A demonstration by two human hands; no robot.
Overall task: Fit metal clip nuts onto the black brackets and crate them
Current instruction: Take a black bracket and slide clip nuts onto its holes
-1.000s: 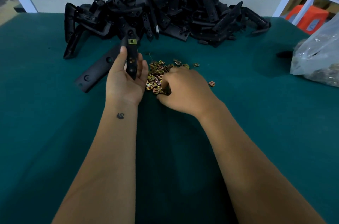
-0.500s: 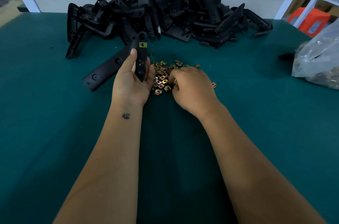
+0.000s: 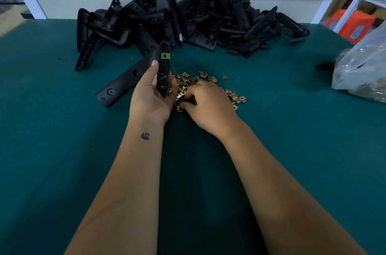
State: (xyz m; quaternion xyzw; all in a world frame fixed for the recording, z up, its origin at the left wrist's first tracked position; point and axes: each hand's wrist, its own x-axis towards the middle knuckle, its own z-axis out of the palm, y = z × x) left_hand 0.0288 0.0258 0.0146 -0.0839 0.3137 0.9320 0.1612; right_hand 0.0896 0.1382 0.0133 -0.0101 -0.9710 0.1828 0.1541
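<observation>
Head view of a green-covered bench (image 3: 62,150). Just left of frame centre, the left hand (image 3: 152,96) holds a black bracket (image 3: 164,70) nearly upright, thumb on its left face and fingers curled behind it; the bracket's lower tip rests in the palm. One yellow metal clip nut (image 3: 165,55) is already fitted near the bracket's upper end. A small dark tattoo (image 3: 145,136) marks the left wrist.

Immediately to the right, the right hand (image 3: 208,104) lies knuckles-up on a loose pile of clip nuts (image 3: 188,81) at frame centre, its fingers curled down into the pile; whether a nut is pinched between them cannot be told, since the fingertips are hidden. The two hands are almost touching.

A second, longer black bracket (image 3: 123,83) lies flat on the bench, slanting from lower left to upper right behind the left hand. A large heap of black brackets (image 3: 188,16) occupies the upper centre of the frame against a pale wall. At the right edge sits a clear plastic bag (image 3: 363,66) with dim contents, and an orange stool (image 3: 351,24) shows in the upper right corner.
</observation>
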